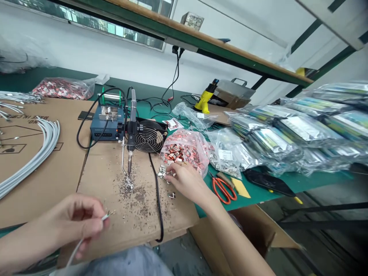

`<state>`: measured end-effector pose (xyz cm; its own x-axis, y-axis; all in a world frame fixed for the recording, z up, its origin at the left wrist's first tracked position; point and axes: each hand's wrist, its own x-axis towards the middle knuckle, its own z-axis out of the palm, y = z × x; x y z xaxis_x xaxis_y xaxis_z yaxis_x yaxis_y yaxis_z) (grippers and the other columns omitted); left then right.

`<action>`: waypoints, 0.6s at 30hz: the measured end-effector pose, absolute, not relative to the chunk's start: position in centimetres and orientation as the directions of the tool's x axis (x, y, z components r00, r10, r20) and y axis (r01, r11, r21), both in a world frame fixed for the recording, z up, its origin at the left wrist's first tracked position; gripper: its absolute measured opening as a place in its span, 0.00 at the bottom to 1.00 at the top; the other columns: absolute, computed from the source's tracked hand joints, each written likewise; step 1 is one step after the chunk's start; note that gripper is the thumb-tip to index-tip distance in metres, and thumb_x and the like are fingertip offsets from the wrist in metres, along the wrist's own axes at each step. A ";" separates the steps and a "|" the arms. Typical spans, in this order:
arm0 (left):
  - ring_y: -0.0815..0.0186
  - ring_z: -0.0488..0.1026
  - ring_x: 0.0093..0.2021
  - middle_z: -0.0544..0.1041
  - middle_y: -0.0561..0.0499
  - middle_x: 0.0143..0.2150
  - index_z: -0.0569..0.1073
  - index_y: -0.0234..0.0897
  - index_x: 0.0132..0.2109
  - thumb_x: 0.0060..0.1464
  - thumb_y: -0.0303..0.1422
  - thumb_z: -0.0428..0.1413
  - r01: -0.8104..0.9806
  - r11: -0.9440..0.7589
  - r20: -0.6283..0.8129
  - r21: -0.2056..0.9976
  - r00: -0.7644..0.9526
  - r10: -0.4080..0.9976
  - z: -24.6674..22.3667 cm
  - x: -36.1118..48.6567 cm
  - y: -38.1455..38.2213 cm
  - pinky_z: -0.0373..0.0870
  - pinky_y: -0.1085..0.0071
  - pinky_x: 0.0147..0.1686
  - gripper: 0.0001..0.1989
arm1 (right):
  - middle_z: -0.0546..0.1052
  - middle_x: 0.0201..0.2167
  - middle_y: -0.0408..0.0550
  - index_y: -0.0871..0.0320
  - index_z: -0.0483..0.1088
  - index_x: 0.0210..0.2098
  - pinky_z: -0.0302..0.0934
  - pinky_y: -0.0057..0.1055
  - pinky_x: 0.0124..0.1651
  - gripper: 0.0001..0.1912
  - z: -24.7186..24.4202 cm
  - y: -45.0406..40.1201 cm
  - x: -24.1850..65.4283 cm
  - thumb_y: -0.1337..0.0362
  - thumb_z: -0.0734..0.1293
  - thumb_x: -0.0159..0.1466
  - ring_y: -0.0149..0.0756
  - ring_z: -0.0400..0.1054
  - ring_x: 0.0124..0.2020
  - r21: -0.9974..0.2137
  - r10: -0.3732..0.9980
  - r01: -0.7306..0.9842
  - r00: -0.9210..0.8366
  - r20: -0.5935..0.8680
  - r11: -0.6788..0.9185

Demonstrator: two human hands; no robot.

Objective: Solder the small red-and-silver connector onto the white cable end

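Observation:
My left hand (83, 220) pinches a white cable (75, 251) close to its end, where thin stripped wires fan out past the fingertips. The cable's other part drops toward my lap. My right hand (184, 178) has its thumb and fingers curled together at a small pile of metal connectors (161, 172) on the cardboard (100, 172); what lies between the fingertips is hidden. One loose connector (171, 195) rests just below that hand. Left of the pile, a soldering iron (131, 130) hangs tip down in an upright stand over scattered solder bits.
A blue soldering station (106, 124) and a round fan (150, 138) stand behind. A bag of red parts (186, 147), orange-handled scissors (223, 189) and stacked wrapped packs (304, 126) lie rightward. A black cord (157, 195) crosses the cardboard. White cables (34, 161) lie left.

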<state>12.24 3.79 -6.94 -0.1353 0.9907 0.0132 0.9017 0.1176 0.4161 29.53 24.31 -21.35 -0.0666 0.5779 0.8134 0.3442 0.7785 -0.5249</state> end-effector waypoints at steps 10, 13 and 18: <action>0.74 0.57 0.21 0.64 0.54 0.22 0.69 0.30 0.31 0.45 0.40 0.56 0.980 0.042 0.004 0.197 -0.044 0.999 -3.3 11.9 11.0 0.52 0.77 0.20 0.15 | 0.71 0.23 0.44 0.61 0.69 0.30 0.55 0.31 0.30 0.05 -21.3 24.8 29.4 0.65 0.64 0.61 0.34 0.63 0.24 -0.532 0.555 0.193 -0.094 0.826 0.824; 0.77 0.51 0.14 0.62 0.56 0.21 0.66 0.31 0.31 0.45 0.45 0.54 0.956 0.094 -0.110 0.280 -0.065 0.992 -3.1 12.5 12.0 0.45 0.77 0.12 0.18 | 0.72 0.26 0.45 0.62 0.68 0.45 0.57 0.31 0.30 0.12 -21.3 24.6 29.2 0.65 0.61 0.62 0.34 0.64 0.25 -0.500 0.495 -0.030 -0.103 0.863 0.866; 0.79 0.54 0.14 0.64 0.55 0.25 0.66 0.31 0.33 0.49 0.45 0.54 0.949 0.076 -0.140 0.307 -0.034 0.990 -3.0 12.7 12.2 0.48 0.81 0.10 0.18 | 0.73 0.33 0.48 0.59 0.71 0.40 0.59 0.32 0.35 0.10 -20.4 23.3 28.3 0.65 0.59 0.64 0.35 0.66 0.33 -0.478 0.439 -0.166 -0.226 0.870 0.862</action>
<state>12.70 12.15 -3.02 -0.0340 0.9896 -0.1397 0.9487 0.0759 0.3070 28.33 23.26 -20.36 -0.2258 0.4385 0.8699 -0.1663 0.8625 -0.4780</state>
